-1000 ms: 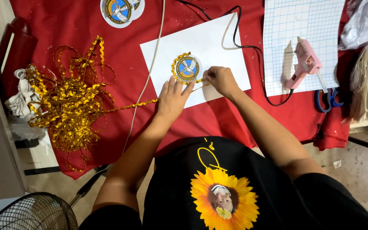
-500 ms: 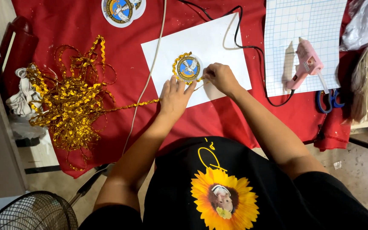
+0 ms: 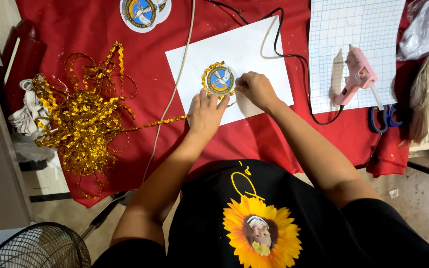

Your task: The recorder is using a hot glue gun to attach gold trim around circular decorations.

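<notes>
A round badge (image 3: 220,79) with a bird picture and a gold trim edge lies on a white sheet of paper (image 3: 254,49) on the red cloth. My left hand (image 3: 205,113) lies flat with its fingertips on the badge's lower left edge. My right hand (image 3: 255,90) pinches the gold trim at the badge's right edge. A strand of gold sequin trim (image 3: 157,122) runs from under my left hand to a big tangled heap of the same trim (image 3: 83,119) at the left.
A pink glue gun (image 3: 356,74) rests on a gridded mat (image 3: 358,30) at right, its black cord (image 3: 294,57) looping past the paper. Blue-handled scissors (image 3: 384,118) lie beside it. More round badges (image 3: 142,11) sit at the top. A fan (image 3: 31,248) stands lower left.
Both hands stay at the badge; my right hand has shifted slightly along its right edge, pressing the gold trim.
</notes>
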